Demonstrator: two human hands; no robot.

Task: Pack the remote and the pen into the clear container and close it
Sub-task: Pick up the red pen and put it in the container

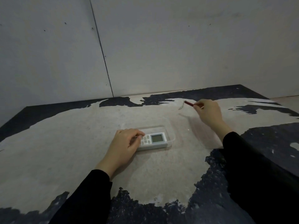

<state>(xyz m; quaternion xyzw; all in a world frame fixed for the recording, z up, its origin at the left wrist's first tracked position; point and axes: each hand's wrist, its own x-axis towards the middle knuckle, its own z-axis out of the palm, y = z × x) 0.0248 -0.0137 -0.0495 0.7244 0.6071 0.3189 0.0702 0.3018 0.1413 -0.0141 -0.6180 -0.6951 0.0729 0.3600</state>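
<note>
Your left hand (125,143) grips the remote (153,140) in the container (171,126); your right hand (207,111) pinches the pen (189,103).

Remote's in the tub, pen isn't

White remote (153,139) lies flat, screen up, inside the open clear container (169,126); the red pen (189,103) is pinched up well beyond it.

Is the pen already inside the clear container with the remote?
No, the right hand holds the red pen above the table, far behind the clear container where the remote lies.
</note>
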